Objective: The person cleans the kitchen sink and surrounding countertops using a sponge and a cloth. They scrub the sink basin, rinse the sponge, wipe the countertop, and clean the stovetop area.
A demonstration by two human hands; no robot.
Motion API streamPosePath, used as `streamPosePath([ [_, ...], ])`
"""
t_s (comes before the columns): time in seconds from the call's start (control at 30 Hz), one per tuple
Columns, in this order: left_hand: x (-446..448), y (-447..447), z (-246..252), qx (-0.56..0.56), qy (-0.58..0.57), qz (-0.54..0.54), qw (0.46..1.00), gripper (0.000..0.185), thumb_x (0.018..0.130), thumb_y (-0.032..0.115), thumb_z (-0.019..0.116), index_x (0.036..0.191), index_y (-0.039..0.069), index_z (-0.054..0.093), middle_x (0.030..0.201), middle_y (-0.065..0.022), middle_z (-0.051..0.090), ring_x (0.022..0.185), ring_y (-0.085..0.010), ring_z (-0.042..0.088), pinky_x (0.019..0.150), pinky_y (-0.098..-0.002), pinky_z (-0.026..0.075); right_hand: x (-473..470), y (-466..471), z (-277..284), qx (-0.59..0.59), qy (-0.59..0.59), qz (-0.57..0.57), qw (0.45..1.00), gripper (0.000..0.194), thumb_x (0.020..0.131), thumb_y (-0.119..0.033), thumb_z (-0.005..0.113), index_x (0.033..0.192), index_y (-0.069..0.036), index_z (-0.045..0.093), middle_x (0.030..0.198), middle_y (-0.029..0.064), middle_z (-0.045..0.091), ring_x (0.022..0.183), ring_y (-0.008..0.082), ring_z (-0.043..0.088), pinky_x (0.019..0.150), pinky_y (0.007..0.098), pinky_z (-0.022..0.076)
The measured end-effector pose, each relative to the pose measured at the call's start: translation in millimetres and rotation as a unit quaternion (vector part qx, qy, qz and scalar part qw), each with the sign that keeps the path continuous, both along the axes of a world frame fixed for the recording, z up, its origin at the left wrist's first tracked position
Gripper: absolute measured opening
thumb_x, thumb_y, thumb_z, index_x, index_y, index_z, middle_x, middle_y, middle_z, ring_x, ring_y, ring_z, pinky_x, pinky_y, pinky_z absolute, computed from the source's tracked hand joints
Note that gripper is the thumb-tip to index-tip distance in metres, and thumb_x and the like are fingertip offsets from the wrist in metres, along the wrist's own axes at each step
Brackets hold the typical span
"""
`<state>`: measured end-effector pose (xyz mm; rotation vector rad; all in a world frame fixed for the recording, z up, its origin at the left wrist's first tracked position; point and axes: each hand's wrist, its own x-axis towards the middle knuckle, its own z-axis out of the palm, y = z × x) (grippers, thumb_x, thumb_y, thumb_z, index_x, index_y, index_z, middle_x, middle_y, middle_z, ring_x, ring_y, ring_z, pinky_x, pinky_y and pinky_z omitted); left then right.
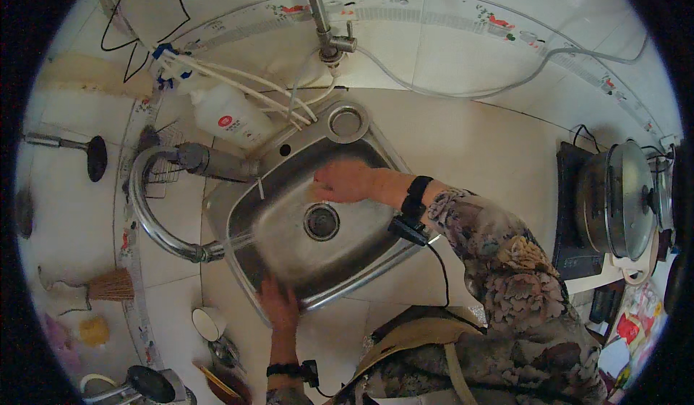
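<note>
A stainless steel sink (282,242) lies before me with a round drain strainer (322,222) in its floor. My right hand (344,181) is inside the basin above the drain, blurred, its fingers curled; whether it holds something cannot be told. My left hand (279,302) rests at the near left rim, fingers pointing into the basin, also blurred. A curved chrome faucet (157,231) reaches over the left rim, and a thin stream of water seems to run from its spout. Both wrists wear black straps with small devices and cables.
A white plastic jug (230,115) and pale hoses stand behind the sink. A lidded pot (618,199) sits on a black cooktop (577,264) at the right. A white cup (207,323) lies at the lower left; a brush (111,285) and ladle (96,158) hang on the left wall.
</note>
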<state>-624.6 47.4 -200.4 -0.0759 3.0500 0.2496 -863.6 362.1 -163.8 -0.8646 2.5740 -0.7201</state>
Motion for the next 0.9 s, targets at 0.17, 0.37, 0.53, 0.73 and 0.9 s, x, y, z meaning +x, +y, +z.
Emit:
streamPosePath([
  [0.17,21,-9,-18,-0.017,0.049,-0.019,0.998,0.045,0.086,0.019,0.058,0.125,0.000,0.050,0.131,-0.0232,0.050,0.125,-0.0395,0.043,0.109,-0.0595,0.021,-5,-2,-7,-0.032,0.008,0.006,0.999,0.043,0.083,-0.044,0.059,0.091,-0.003,0.065,0.087,0.0173,0.068,0.084,0.0326,0.067,0.074,0.0429,0.0534],
  [0.37,20,-4,-22,0.013,0.084,-0.004,0.996,0.038,0.087,0.021,0.052,0.118,0.000,0.056,0.128,-0.0223,0.052,0.123,-0.0406,0.046,0.107,-0.0605,0.022,-16,-16,-19,-0.172,-0.155,-0.039,0.972,0.037,0.074,-0.034,0.067,0.088,0.000,0.065,0.070,0.0118,0.064,0.066,0.0246,0.066,0.058,0.0368,0.0530],
  [0.53,21,-2,-25,0.013,0.094,0.018,0.995,0.040,0.086,0.022,0.048,0.119,-0.001,0.057,0.127,-0.0222,0.053,0.122,-0.0406,0.046,0.108,-0.0590,0.021,-12,-30,-28,-0.405,-0.399,-0.233,0.789,0.019,0.074,-0.013,0.068,0.091,-0.003,0.066,0.080,0.0082,0.063,0.064,0.0184,0.065,0.048,0.0330,0.0501],
  [0.73,28,-9,-32,0.022,0.080,0.035,0.996,0.042,0.086,0.023,0.047,0.118,-0.002,0.057,0.127,-0.0238,0.053,0.122,-0.0419,0.046,0.108,-0.0586,0.022,-23,-26,-42,-0.262,-0.115,-0.057,0.956,0.016,0.080,-0.011,0.058,0.090,0.001,0.059,0.092,0.0148,0.062,0.080,0.0312,0.065,0.064,0.0419,0.0536],
  [0.9,28,-1,-30,0.041,0.119,0.026,0.992,0.041,0.085,0.022,0.047,0.118,-0.001,0.056,0.127,-0.0235,0.053,0.120,-0.0411,0.047,0.107,-0.0589,0.023,-31,-9,-44,-0.171,-0.007,-0.046,0.984,0.019,0.082,-0.016,0.054,0.089,0.001,0.055,0.093,0.0203,0.061,0.095,0.0402,0.059,0.083,0.0478,0.0499],
])
